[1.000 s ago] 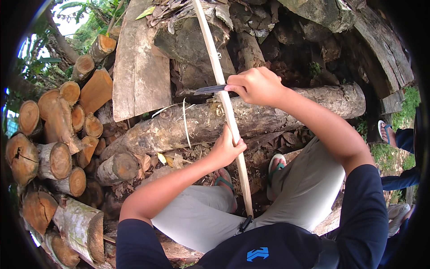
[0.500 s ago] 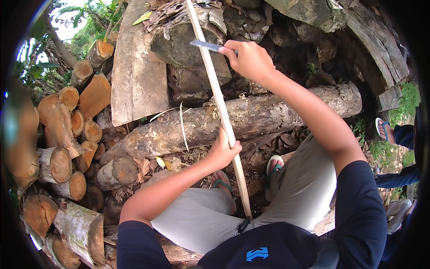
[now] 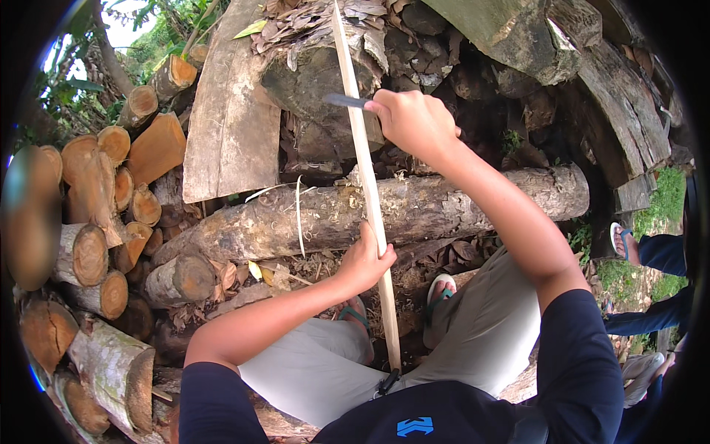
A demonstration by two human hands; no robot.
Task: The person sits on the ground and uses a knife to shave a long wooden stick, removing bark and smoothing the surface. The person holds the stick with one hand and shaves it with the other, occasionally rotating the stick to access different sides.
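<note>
Left grip [image 3: 364, 260] wrapped round the lower part of a pale stick [image 3: 364, 166]. Right grip [image 3: 418, 126] higher up, holding a knife [image 3: 343, 100], blade crossing the stick. Stick slants over a thick log [image 3: 458, 209] lying crosswise; lower end near the dark shirt [image 3: 451, 414]. To the left, stacked cut logs [image 3: 89, 255]. Beyond: broad plank [image 3: 233, 126], dry leaves [image 3: 296, 33]. Far right: another person's sandalled foot [image 3: 629, 248].

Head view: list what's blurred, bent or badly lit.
Head view: the knife blade in the right hand looks blurred, a smeared patch covers part of the log pile at left; head view again: timber at far right seems to bend near the dark rim, sky at upper left is washed out, and the hollow beyond the long log is shadowed.
</note>
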